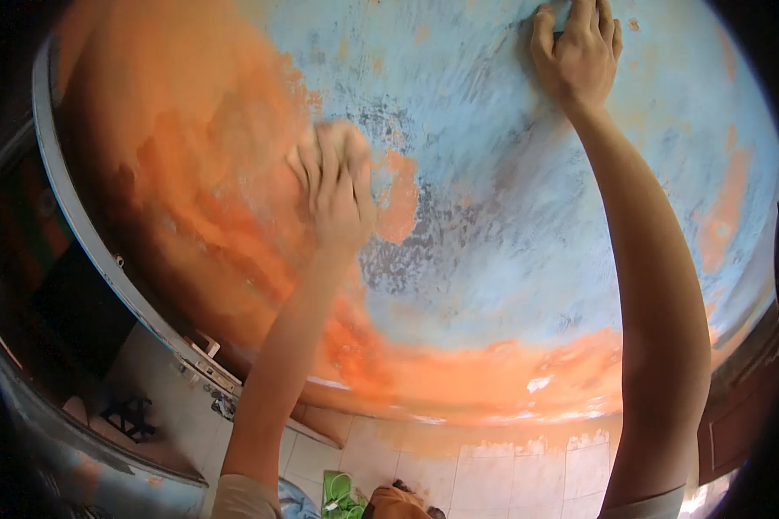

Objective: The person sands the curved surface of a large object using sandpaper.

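My left hand (pixel 333 177) is raised against a large painted surface (pixel 493 259) with worn orange and blue patches. Its fingers are bent round a pale, blurred thing (pixel 346 138) that I cannot make out, beside a small orange patch (pixel 398 195) and dark scuffed spots. Higher up at the right, my right hand (pixel 584 56) rests on the blue part, thumb apart from the other fingers and the fingertips near the top edge of the view. A small dark thing shows between its thumb and fingers, mostly hidden.
A curved pale metal edge (pixel 86 216) with a latch (pixel 208 368) runs down the left side. Below are a tiled floor (pixel 485 476), green plastic items (pixel 342 497) and a dark stool-like object (pixel 130 419). Brown wooden panelling (pixel 740 432) stands at the lower right.
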Available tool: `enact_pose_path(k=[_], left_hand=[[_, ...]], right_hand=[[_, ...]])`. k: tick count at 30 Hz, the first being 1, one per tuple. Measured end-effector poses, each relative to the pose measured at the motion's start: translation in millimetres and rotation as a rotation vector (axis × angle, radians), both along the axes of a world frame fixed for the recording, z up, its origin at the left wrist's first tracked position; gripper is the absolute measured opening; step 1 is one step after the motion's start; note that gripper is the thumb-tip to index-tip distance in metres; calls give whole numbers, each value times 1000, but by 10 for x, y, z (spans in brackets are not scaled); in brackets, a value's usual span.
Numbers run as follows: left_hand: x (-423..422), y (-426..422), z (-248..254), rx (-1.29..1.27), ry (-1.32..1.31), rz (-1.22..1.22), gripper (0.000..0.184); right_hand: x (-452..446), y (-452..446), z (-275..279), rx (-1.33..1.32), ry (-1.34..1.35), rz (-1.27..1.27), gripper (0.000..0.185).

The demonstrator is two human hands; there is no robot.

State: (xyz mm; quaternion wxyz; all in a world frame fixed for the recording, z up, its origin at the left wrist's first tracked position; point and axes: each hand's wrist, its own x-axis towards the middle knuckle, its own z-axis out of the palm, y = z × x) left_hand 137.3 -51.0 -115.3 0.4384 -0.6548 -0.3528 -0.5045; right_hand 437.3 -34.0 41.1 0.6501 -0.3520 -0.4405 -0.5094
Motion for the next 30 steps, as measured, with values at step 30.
enact_pose_path(k=[30], left_hand=[[8, -86, -2119, -366, 122, -70, 47]], right_hand=[[10, -31, 38, 27, -3, -7, 51]])
